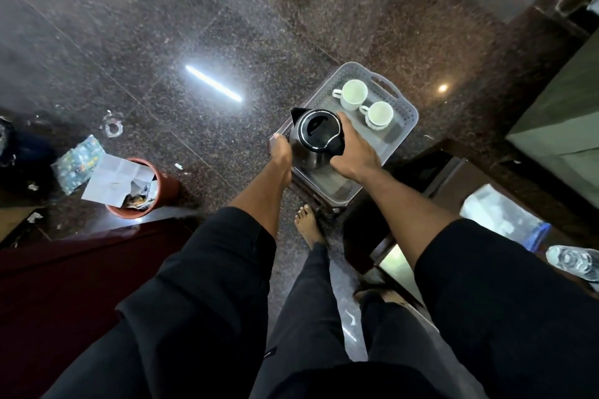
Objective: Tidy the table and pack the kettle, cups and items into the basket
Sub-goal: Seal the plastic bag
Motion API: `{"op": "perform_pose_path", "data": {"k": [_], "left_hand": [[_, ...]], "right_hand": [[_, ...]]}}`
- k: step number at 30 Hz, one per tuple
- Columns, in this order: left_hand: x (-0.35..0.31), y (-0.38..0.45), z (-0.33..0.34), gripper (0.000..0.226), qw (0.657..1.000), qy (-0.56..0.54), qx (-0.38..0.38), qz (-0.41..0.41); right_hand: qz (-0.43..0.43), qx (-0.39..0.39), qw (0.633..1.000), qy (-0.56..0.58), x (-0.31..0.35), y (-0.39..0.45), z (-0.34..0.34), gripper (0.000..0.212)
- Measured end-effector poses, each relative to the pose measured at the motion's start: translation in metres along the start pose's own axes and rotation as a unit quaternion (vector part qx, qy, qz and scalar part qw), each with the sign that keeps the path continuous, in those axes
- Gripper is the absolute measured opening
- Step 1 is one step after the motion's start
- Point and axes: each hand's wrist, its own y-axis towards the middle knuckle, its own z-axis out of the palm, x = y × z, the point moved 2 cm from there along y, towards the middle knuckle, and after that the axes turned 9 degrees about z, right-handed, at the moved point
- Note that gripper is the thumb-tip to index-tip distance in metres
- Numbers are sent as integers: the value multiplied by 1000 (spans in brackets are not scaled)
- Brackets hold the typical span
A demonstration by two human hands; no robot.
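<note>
Both hands hold the kettle (319,139) over the near end of the grey basket (406,133), the left hand (281,150) cupping its left side and the right hand (355,152) wrapped around its handle side, while two white cups (354,94) sit in the basket just beyond the right hand

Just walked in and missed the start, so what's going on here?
A person is packing tea things into a grey plastic basket. Both hands are on a steel kettle: the right hand grips its handle side, the left hand steadies the body as it sits over the basket's near end. Two white cups already stand in the far end. A bin stuffed with paper stands on the floor to the left.
</note>
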Motion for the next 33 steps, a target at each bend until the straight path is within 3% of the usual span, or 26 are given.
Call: {"op": "perform_pose_path", "data": {"k": [10, 12, 14, 18, 23, 27, 30, 33], "left_hand": [[6, 1, 8, 60, 997, -74, -18, -26], [7, 1, 2, 52, 994, 24, -104, 5], [6, -4, -3, 42, 966, 169, -185, 59], [-5, -23, 9, 34, 927, 234, -220, 196], [-57, -40, 31, 28, 912, 184, -292, 222], [-105, -35, 54, 26, 886, 297, -243, 260], [-132, -12, 76, 40, 863, 446, -93, 216], [-147, 23, 105, 41, 805, 545, 21, 234]], "right_hand": [[16, -28, 998, 48, -6, 3, 7, 108], [13, -12, 997, 71, -10, 6, 7, 110], [5, -6, 997, 72, -17, 4, 4, 110], [19, -62, 996, 60, -30, -5, -2, 86], [3, -144, 987, 73, -33, -6, -26, 47], [31, -178, 983, 37, -28, 9, -48, 34], [68, -186, 980, 36, -29, 28, -61, 35], [118, -177, 976, 55, -33, 59, -63, 44]]}}
